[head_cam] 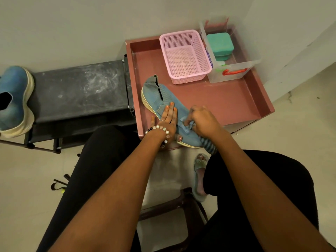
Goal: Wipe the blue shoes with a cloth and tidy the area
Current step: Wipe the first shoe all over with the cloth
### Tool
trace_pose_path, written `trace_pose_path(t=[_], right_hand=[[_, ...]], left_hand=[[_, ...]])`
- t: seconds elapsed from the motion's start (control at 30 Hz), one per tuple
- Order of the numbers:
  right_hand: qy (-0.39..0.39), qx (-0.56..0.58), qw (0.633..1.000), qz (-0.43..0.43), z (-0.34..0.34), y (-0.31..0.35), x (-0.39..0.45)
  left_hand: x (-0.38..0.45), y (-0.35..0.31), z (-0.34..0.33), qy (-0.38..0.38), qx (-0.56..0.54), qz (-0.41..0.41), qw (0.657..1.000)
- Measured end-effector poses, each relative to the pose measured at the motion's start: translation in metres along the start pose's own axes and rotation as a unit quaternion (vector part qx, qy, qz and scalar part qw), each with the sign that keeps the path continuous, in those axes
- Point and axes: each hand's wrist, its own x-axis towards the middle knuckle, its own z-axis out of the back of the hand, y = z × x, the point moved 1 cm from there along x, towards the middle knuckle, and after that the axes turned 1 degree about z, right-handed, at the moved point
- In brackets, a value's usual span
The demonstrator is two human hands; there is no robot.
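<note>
Head view shows wiping underway: left hand [168, 118] flat on the blue shoe [163, 104], right hand [201, 120] clutching the cloth [209, 142] against it, second shoe [14, 100] far left seemingly waiting

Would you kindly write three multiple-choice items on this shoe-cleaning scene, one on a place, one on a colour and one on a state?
1. Where does the second blue shoe lie?
A. In the pink basket
B. On the dark rack at the left
C. In the clear box

2. What colour is the mesh basket on the tray?
A. Pink
B. Green
C. Black

3. What is the right hand doing?
A. Resting flat and empty
B. Lifting the basket
C. Gripping a cloth against the shoe

Answers:
1 B: it sits on the rack, apart from the tray.
2 A: its walls are plainly pink.
3 C: its fingers curl round the cloth, while the left hand presses flat on the shoe.
</note>
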Motion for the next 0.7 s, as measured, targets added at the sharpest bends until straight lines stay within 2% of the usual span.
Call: trace_pose_path(t=[0.1, 0.17, 0.3, 0.4, 0.5, 0.57, 0.7], right_hand=[[0.11, 0.013, 0.993, -0.028, 0.012, -0.01, -0.01], [0.128, 0.01, 0.991, -0.03, 0.013, -0.008, -0.014], [0.045, -0.081, 0.996, 0.012, 0.006, 0.009, 0.004], [-0.036, -0.062, 0.997, 0.016, -0.005, 0.013, 0.015], [-0.067, -0.038, 0.997, 0.009, -0.01, 0.013, 0.016], [-0.047, -0.034, 0.998, 0.011, -0.005, 0.014, 0.014], [0.111, -0.03, 0.993, -0.009, 0.011, -0.004, -0.002]], left_hand=[[-0.001, 0.001, 0.001, -0.007, -0.009, -0.003, 1.0], [-0.001, 0.0, 0.0, -0.002, -0.014, -0.002, 1.0], [0.001, -0.001, 0.001, 0.004, 0.013, 0.008, 1.0], [0.001, -0.002, 0.003, 0.014, 0.016, 0.012, 1.0], [0.0, -0.003, 0.004, 0.015, 0.0, 0.014, 1.0], [0.0, -0.003, 0.002, 0.012, -0.007, 0.013, 1.0], [-0.002, -0.001, 0.001, 0.004, -0.013, 0.006, 1.0]])
